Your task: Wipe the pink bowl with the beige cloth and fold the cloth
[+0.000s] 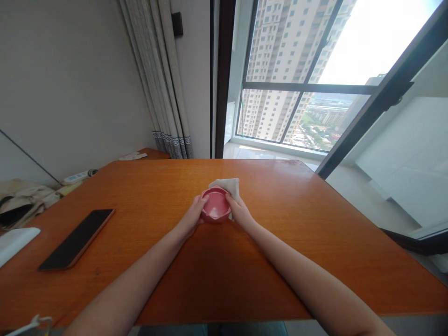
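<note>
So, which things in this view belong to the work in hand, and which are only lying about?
Apparently in use:
pink bowl, held by left grip and right grip
white cloth, at the right grip

Lying about:
phone
power strip
cut-off white object, left edge

Phone (79, 240) at left, tower block (276, 42) beyond the window (304, 87)

From my end, I see the phone lying dark-screened on the tabletop (315, 205), left of the frame. Beside it, a white object (17, 240) is cut off by the left edge, with rumpled fabric (42, 200) above. A white strip (76, 177) sits near the tabletop's far left edge. I have a grey curtain (157, 70) at upper left of centre, a dark wall box (177, 24) beside it, and a white cable (26, 325) at lower left.
</note>
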{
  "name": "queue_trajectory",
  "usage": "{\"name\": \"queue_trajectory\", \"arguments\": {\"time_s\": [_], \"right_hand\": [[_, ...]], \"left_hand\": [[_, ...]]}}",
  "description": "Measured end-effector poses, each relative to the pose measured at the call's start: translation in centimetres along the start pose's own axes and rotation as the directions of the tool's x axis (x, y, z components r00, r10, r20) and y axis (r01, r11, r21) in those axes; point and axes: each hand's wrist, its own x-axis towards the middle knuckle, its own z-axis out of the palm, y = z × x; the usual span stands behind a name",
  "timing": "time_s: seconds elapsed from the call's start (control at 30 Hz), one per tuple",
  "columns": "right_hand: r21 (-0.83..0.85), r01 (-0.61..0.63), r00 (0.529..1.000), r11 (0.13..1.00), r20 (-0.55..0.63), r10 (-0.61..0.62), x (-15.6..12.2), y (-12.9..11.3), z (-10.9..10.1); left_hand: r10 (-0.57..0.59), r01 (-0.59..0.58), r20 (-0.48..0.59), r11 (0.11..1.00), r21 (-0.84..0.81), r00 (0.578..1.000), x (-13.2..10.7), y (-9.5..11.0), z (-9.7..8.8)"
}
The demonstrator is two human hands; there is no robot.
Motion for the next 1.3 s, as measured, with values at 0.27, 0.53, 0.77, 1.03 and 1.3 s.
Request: {"name": "queue_trajectory", "arguments": {"time_s": [0.27, 0.53, 0.77, 1.03, 1.3], "right_hand": [[0.44, -0.294, 0.955, 0.848, 0.17, 0.242, -2.0, 1.4, 3.2], [0.346, -0.175, 0.983, 0.922, 0.013, 0.182, -0.7, -0.6, 1.0], [0.317, -0.266, 0.963, 0.91, 0.125, 0.238, -1.8, 0.9, 2.7], [0.288, -0.203, 0.975, 0.936, -0.028, 0.22, -1.0, -0.2, 1.4], [0.201, -0.202, 0.979, 0.959, 0.069, 0.192, -1.5, 0.6, 2.0]], "left_hand": [[0.187, -0.223, -0.169, 0.947, -0.229, 0.968, 0.9, -0.1, -0.2], [-0.094, 0.104, 0.116, 0.991, -0.079, 0.989, -0.2, 0.4, -0.1], [0.141, -0.169, -0.188, 0.975, -0.144, 0.972, 1.2, -0.3, -0.8], [0.274, -0.263, -0.066, 0.955, 0.141, 0.96, 1.0, -0.3, -0.9], [0.21, -0.235, -0.187, 0.964, -0.124, 0.96, 0.8, 0.4, -0.5]]}}
